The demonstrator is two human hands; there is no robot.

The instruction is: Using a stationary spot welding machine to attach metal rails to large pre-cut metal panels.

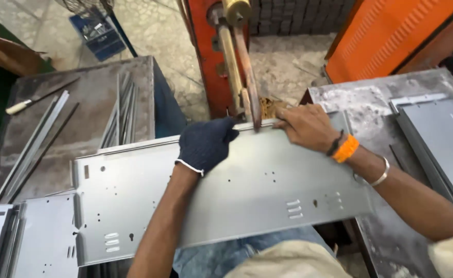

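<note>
**Both hands steady a punched steel panel at the press**

While you lean over the work, start at the far left: a file with a pale handle (pixel 19 106) and a bundle of thin metal strips (pixel 36 136) lie on the dark left surface (pixel 92 87), well apart from your hands. More strips (pixel 123 113) rest nearer its right edge. Below them, a stack of finished grey panels (pixel 36 237) sits at the lower left corner.

Your long grey sheet-metal panel (pixel 237 190), punched with small holes and slots, spans your lap between the two surfaces. Your left hand (pixel 205 144), in a dark knit glove, presses flat on its far edge, fingers (pixel 226 126) curled over the rim, likely to keep it from shifting. Just beside it, the rods of the orange machine (pixel 239 62) come down to that same edge.

Your bare right hand (pixel 305 126), with an orange band at the wrist, pinches the rim on the other side of the rods, fingers closed on the metal, so the edge is braced from both sides.

Farther right, another grey panel (pixel 438 139) lies on the scuffed right surface (pixel 350 98), and an orange louvred cover (pixel 391 36) stands behind.
</note>
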